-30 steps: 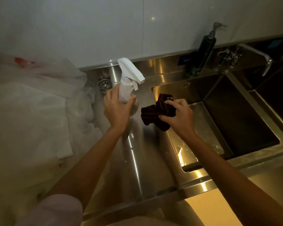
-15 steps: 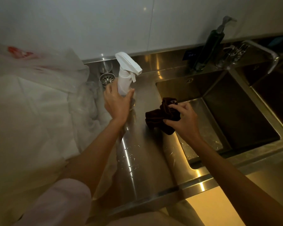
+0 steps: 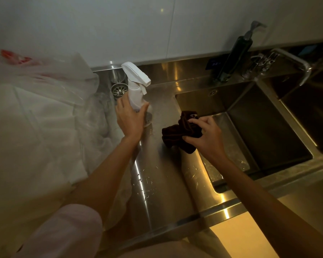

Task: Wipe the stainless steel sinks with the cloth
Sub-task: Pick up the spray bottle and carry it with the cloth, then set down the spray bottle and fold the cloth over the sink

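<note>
Head view, dim light, looking down on a stainless counter and sinks. The left hand (image 3: 130, 119) is gripping a white spray bottle (image 3: 136, 88) by its body, fingers and thumb curled round it, nozzle pointing toward the right hand. Compared with a second ago the bottle is sitting lower and further back; its base is looking close to the steel, though contact is not clear. My reading: the bottle is being set down or parked, spraying finished.

The right hand (image 3: 206, 135) is clutching a bunched dark cloth (image 3: 179, 132), fingers curled over the top of the wad, loose folds hanging out toward the left hand. Over the last second this hand is barely shifting relative to the basin; the cloth is hovering at or just above the counter edge, beside the rim of the nearer sink (image 3: 194, 101), which is opening out just beyond the right hand's knuckles. Droplets are glinting on the drainboard (image 3: 144, 183) below both wrists.

A second sink (image 3: 306, 116) is lying farther out past the right hand, with a faucet (image 3: 291, 58) and a dark pump dispenser (image 3: 237, 54) behind. A drain strainer (image 3: 119, 89) and plastic bags (image 3: 35, 108) are sitting beyond the left hand.

Wiping is looking about to begin; basins appear not yet wiped.
</note>
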